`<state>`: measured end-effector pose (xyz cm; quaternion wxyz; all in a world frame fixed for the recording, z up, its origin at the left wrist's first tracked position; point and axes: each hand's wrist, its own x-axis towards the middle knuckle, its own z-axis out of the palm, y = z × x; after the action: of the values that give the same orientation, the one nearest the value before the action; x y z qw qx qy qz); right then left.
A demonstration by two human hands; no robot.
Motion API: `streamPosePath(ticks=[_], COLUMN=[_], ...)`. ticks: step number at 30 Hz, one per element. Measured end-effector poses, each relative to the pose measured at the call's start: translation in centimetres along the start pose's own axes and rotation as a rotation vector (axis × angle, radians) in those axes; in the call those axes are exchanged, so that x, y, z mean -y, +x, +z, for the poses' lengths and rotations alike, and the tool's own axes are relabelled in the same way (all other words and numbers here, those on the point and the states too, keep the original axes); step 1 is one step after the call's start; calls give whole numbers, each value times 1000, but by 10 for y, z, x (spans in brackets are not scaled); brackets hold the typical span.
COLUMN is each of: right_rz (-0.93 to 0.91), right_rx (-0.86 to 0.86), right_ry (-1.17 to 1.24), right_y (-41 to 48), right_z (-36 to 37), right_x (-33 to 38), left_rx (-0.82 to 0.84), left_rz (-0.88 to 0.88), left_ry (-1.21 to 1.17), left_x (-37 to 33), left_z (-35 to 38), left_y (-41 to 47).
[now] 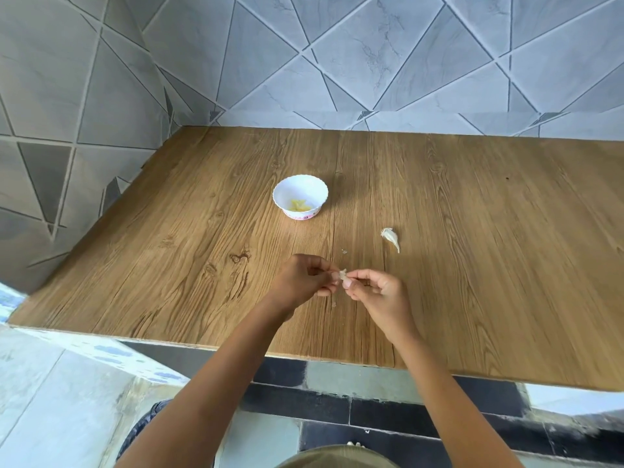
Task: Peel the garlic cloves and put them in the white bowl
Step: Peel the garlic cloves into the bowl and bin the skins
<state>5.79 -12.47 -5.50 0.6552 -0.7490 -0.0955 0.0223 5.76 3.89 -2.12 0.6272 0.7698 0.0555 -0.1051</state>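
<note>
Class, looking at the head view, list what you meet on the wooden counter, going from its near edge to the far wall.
The garlic clove pinched by the left hand and right hand → small peel scrap → unpeeled clove → white bowl → tiled wall.

No legible text anywhere

Here's a wood-grain countertop (472, 231), warm brown with dark knots in the pattern, its pale front edge running across the lower part of the view. Behind it rises a grey tiled back wall (371, 55), marbled and cut into triangles by angled grout lines, and the same tiling covers the left wall (67, 96). Below the counter edge there are dark floor tiles (337, 407), with pale floor tiles (50, 400) off to the left.
</note>
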Motion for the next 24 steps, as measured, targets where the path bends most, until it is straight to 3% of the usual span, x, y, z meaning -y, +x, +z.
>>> streamPosePath(ticks=[8,16,24], right_rz=[-229,-175,-149], right_rx=[31,49,52], right_ry=[-247,-186,-255], right_y=[2,3,4], right_z=[-4,-1,-2], right_x=[-6,-9,-11], left_rx=[80,94,-53], left_rz=[-118,-214,-109], left_ry=[-78,-282,-133], left_x=[-2,-7,1], left_z=[-2,-3,-7], left_y=[-5,-7,-4])
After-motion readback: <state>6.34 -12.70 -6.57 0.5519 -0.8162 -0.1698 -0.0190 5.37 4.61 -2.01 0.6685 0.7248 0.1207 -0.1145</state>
